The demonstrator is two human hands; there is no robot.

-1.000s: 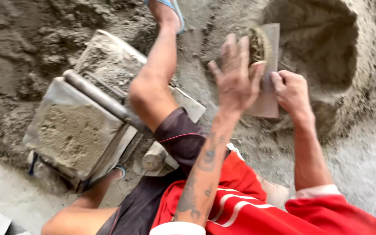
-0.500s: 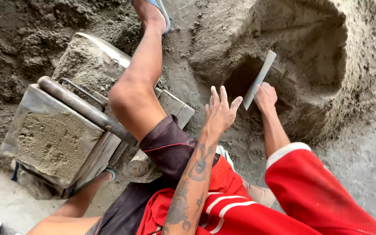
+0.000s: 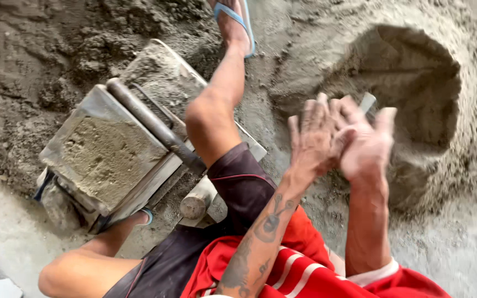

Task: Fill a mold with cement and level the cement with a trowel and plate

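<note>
Overhead, two hands meet above a hollowed mound of damp sand-cement mix.

One left hand [image 3: 316, 135] and one right hand [image 3: 368, 143] are raised with fingers spread and palms pressed together, blurred; a thin grey flat edge, perhaps a trowel blade [image 3: 367, 101], shows just behind them, and whether either hand grips it cannot be told. The hands hide part of the scooped hollow [image 3: 415, 88] in the one mound [image 3: 459, 154] at the right of the ground. At the left stands one metal block mould [image 3: 103, 157] packed with mix, one steel handle bar [image 3: 153, 127] across its top. One bent knee [image 3: 211, 118] crosses in front of the mould; a blue sandal [image 3: 237, 19] lies at the top edge, and a second sandal strap [image 3: 146, 214] beside the mould's lower corner.
</note>
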